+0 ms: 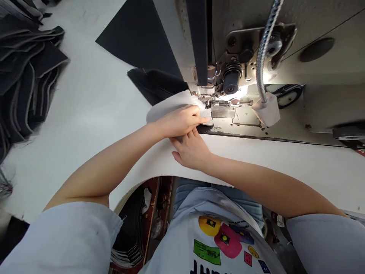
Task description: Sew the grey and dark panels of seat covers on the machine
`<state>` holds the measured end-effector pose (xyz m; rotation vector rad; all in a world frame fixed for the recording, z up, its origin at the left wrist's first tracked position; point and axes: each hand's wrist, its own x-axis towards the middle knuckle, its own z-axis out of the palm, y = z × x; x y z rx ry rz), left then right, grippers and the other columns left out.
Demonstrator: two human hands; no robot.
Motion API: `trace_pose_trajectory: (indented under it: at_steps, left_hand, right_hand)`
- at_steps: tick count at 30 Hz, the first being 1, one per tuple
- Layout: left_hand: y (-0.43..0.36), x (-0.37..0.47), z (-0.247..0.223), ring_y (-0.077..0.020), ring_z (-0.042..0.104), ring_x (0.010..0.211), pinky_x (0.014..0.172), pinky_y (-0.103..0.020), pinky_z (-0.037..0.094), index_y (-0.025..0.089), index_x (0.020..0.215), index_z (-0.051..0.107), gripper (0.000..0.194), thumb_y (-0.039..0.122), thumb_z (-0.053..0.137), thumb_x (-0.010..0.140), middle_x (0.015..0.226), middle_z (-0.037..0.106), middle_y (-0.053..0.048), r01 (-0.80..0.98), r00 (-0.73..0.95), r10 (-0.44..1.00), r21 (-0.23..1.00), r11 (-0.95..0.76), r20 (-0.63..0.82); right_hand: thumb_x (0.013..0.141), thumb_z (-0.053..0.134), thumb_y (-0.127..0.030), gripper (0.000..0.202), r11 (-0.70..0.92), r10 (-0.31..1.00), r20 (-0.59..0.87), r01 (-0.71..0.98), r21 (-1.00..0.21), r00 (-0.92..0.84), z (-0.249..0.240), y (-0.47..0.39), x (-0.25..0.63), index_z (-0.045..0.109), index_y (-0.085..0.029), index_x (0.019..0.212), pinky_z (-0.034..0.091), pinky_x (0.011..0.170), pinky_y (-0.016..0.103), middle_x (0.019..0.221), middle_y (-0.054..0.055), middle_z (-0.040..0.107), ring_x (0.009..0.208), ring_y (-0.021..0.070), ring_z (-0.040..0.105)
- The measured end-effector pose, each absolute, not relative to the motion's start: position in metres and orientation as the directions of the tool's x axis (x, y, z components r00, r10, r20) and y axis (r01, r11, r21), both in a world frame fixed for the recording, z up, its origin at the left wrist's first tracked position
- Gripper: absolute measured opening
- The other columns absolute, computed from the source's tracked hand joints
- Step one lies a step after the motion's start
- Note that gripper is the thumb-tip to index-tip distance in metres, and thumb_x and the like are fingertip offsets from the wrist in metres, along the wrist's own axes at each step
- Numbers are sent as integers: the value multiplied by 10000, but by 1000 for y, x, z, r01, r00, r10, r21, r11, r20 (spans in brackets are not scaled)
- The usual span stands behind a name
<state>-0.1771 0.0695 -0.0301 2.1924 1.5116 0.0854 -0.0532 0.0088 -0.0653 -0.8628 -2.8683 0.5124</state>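
Close by the sewing machine (242,55), the left hand (184,120) lies on pale cloth (168,105), touching the right hand (194,150); grips unclear.

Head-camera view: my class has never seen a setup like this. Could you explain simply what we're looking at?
There is no robot here: a camera worn on a person's head looks down at their bare hands. At the upper right is a sewing machine, lit near its sewing parts, with a bendy metal tube hanging in front. The left hand lies on pale fabric beside those parts. The right hand is nearer the body, its fingertips partly hidden; I can't tell whether either hand pinches anything. Dark fabric lies beyond, and a dark stack sits leftward on the white table.
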Motion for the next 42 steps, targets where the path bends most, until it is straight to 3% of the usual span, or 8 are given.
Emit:
trace_pose_trajectory:
  at_steps: [4, 8, 17, 23, 29, 32, 37, 42]
  left_hand:
    - [65, -170, -33, -176, 508, 810, 725, -322, 407, 181, 921, 685, 278, 287, 440, 1001, 853, 542, -38, 757, 555, 825, 477, -447, -108]
    - [72, -177, -40, -166, 514, 780, 711, -308, 421, 198, 940, 750, 311, 290, 459, 1002, 822, 534, -28, 658, 636, 770, 557, -507, -50]
    - [106, -196, -51, -145, 518, 781, 706, -280, 423, 264, 968, 789, 300, 235, 490, 974, 827, 566, -21, 621, 694, 718, 459, -635, 54]
    - [106, -199, -66, -153, 575, 861, 800, -283, 471, 288, 971, 794, 290, 292, 505, 999, 852, 625, -21, 619, 671, 719, 395, -679, 184]
    - [93, -196, -85, -178, 612, 954, 883, -320, 498, 262, 1027, 780, 234, 296, 551, 990, 921, 652, -43, 624, 547, 762, 438, -647, 347]
    - [93, -196, -89, -176, 609, 917, 876, -332, 494, 274, 992, 771, 211, 271, 561, 989, 883, 650, -36, 576, 551, 718, 428, -696, 426]
    - [93, -196, -89, -172, 611, 899, 837, -324, 502, 236, 916, 761, 231, 248, 542, 989, 870, 662, -40, 563, 572, 676, 377, -735, 464]
    - [98, -198, -88, -169, 618, 887, 827, -324, 509, 251, 907, 769, 255, 301, 534, 995, 866, 667, -38, 557, 584, 675, 382, -737, 451]
  right_hand:
    - [1009, 447, -394, 550, 788, 534, -36, 513, -340, -844, -64, 9, -55, 506, -99, 1469, 322, 1101, 621, 1362, 249, 612, 1318, 432, 492]
    - [1002, 467, -424, 588, 779, 547, -31, 522, -349, -837, -65, 13, -57, 467, -130, 1511, 279, 1126, 632, 1449, 245, 548, 1364, 425, 439]
    - [987, 525, -439, 612, 722, 620, -4, 573, -387, -784, -65, 33, -66, 465, -157, 1527, 245, 1148, 628, 1489, 267, 475, 1393, 438, 396]
    - [1005, 447, -220, 391, 893, 392, 172, 329, -308, -904, -68, 36, -20, 645, -96, 1318, 399, 1068, 458, 1388, 214, 585, 1272, 310, 513]
    - [1012, 414, -229, 365, 739, 667, 271, 663, -120, -694, -70, 61, 56, 705, -149, 1217, 424, 734, 350, 1042, 132, 689, 892, 231, 575]
    - [1005, 425, -234, 357, 702, 700, 293, 702, -118, -651, -70, 68, 64, 730, -185, 1184, 381, 681, 312, 993, 98, 692, 857, 200, 570]
    - [1006, 413, -302, 427, 665, 744, 188, 740, -107, -641, -65, 68, 50, 667, -267, 1348, 294, 601, 307, 973, 88, 682, 843, 208, 579]
    - [1000, 423, -361, 440, 615, 788, 69, 781, -110, -611, -63, 70, 45, 670, -281, 1355, 322, 627, 300, 885, 85, 671, 861, 223, 593]
